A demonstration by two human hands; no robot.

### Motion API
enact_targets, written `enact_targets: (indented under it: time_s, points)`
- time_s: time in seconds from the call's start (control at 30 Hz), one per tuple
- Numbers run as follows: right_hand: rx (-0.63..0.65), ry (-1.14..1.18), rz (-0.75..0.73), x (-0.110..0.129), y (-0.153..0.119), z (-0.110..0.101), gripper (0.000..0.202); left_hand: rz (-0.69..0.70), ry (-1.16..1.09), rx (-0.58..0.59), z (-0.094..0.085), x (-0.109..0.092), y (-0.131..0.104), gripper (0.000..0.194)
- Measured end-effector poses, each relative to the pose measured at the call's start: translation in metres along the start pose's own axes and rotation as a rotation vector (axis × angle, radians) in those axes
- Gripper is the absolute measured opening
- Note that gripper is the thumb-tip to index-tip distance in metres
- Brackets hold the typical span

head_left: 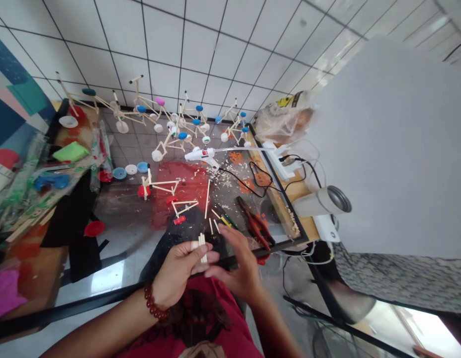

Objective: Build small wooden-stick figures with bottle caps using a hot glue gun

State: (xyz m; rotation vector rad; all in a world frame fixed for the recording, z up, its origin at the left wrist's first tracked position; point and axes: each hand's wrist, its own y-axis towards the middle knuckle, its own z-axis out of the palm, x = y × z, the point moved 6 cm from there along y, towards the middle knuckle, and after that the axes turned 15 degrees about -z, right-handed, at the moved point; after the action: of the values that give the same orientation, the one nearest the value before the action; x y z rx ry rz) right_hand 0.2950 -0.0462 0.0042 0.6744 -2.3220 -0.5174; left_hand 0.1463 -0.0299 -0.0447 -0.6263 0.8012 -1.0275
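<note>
Glossy glass-like tabletop [133, 243], pale matt wooden sticks [202, 247], smooth white plastic glue gun [200, 154], shiny tiled wall [200, 35]

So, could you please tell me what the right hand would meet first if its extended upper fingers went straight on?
Most likely the short pale stick just beyond the fingertips of the right hand, though the height between them is hard to judge.

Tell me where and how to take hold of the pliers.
Grip the pliers around both red handles, coming from above and the near side with the right hand. They lie flat, with the handles pointing toward the person and the dark nose pointing away, so the handles are the nearer end and look the easiest to close fingers around.
</note>
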Motion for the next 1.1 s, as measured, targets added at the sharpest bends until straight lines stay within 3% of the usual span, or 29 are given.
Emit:
enact_targets:
  time_s: [0.1, 0.17, 0.23, 0.37, 0.47, 0.6, 0.67, 0.73, 0.87, 1.1]
  points:
    - [-0.070, -0.178, 0.218, -0.048, -0.020, -0.037, 0.046, 0.010, 0.065, -0.022, -0.003, -0.005, 0.000, 0.051]
    - [0.059, -0.375, 0.332, -0.082, -0.036, -0.051, 0.043, -0.001, 0.101, -0.019, -0.004, -0.007, 0.001, 0.052]
    - [0.224, -0.442, 0.337, -0.105, -0.044, -0.053, 0.033, -0.021, 0.130, -0.004, -0.003, -0.007, 0.002, 0.053]
    - [0.393, -0.510, 0.328, -0.119, -0.039, -0.048, 0.011, -0.059, 0.172, 0.038, 0.000, -0.002, 0.004, 0.056]
    - [0.373, -0.415, 0.560, -0.121, -0.033, -0.056, 0.015, -0.074, 0.195, 0.039, 0.000, 0.003, 0.004, 0.057]
    - [0.180, 0.264, 0.902, -0.103, -0.044, -0.060, 0.042, -0.106, 0.228, 0.046, -0.003, 0.007, 0.001, 0.057]
    - [0.127, 0.643, 0.937, -0.080, -0.046, -0.054, 0.047, -0.111, 0.244, 0.050, -0.004, 0.007, -0.001, 0.057]
    - [0.190, 0.875, 0.935, -0.054, -0.046, -0.045, 0.043, -0.118, 0.265, 0.059, -0.005, 0.005, -0.004, 0.056]
    - [0.413, 1.020, 0.921, -0.018, -0.046, -0.026, 0.041, -0.156, 0.327, 0.088, -0.005, 0.003, -0.008, 0.054]
    - [0.571, 1.080, 0.755, -0.003, -0.030, -0.016, 0.040, -0.206, 0.424, 0.099, -0.004, 0.002, -0.011, 0.053]
